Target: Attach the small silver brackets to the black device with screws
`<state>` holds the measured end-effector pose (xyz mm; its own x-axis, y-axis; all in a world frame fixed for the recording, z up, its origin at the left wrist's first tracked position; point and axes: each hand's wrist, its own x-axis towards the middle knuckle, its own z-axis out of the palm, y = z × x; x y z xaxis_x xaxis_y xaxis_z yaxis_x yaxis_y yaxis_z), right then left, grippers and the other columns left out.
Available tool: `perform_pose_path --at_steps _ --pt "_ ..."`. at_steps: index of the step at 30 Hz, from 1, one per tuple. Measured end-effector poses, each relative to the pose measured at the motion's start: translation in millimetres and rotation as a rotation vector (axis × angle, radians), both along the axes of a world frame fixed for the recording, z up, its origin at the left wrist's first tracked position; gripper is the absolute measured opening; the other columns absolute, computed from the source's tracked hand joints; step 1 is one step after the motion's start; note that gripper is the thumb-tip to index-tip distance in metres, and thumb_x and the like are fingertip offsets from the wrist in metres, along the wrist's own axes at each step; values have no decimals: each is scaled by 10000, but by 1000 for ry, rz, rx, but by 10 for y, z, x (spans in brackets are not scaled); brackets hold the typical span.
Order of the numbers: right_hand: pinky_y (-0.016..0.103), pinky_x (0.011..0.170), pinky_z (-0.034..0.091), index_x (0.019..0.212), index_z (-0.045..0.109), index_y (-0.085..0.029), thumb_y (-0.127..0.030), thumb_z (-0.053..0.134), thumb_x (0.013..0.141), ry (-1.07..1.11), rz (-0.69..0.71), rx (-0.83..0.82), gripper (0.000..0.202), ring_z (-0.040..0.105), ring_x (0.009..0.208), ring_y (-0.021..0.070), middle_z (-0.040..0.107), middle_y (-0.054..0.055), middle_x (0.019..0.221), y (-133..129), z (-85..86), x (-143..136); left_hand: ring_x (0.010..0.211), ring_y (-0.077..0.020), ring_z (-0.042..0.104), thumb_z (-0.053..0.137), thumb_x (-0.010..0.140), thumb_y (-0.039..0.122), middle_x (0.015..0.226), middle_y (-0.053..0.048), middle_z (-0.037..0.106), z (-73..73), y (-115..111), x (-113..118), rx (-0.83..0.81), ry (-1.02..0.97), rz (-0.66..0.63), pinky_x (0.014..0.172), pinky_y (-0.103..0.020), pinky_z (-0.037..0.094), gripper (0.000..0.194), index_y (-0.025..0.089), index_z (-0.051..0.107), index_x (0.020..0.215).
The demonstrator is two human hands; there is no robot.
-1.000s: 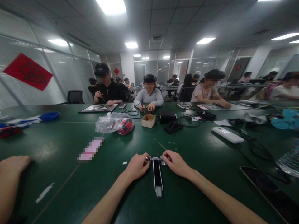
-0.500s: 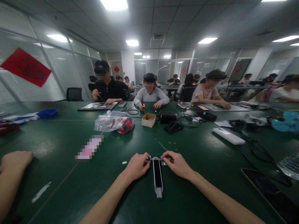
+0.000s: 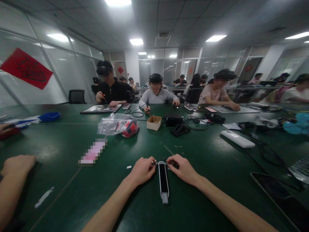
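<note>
Left hand: fingertips pinching device, left side | Right hand: fingertips pinching its right side | Device: between both hands' fingers, body extending wearerward | Progress: looks assembled, both sides held; remainder unclear

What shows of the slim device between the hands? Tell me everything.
The slim device has a long black face, a pale, metallic-looking frame and a grey block at its near end. It appears to rest lengthwise on the green table. The left hand and right hand flank its far end; exact contact is unclear.
</note>
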<state>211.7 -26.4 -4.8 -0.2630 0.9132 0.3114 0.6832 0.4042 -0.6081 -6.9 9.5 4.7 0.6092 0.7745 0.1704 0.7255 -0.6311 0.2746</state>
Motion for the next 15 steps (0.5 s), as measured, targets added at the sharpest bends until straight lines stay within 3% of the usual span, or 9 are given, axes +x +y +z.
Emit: perform_pose_path --at_steps 9,15 --pt "339 784 480 963 602 -179 -211 501 846 -59 43 79 158 557 879 180 616 63 950 50 43 128 681 -168 584 447 866 245 745 -6 647 28 -4 4 -12 7 8 704 -285 390 143 202 554 952" --pt "410 878 436 1018 608 -176 -258 490 843 -180 -194 102 226 524 1002 218 591 85 1046 268 -71 677 692 -163 593 448 866 246 757 -8 652 41 -9 5 -23 0 17 718 -282 400 147 202 560 950"
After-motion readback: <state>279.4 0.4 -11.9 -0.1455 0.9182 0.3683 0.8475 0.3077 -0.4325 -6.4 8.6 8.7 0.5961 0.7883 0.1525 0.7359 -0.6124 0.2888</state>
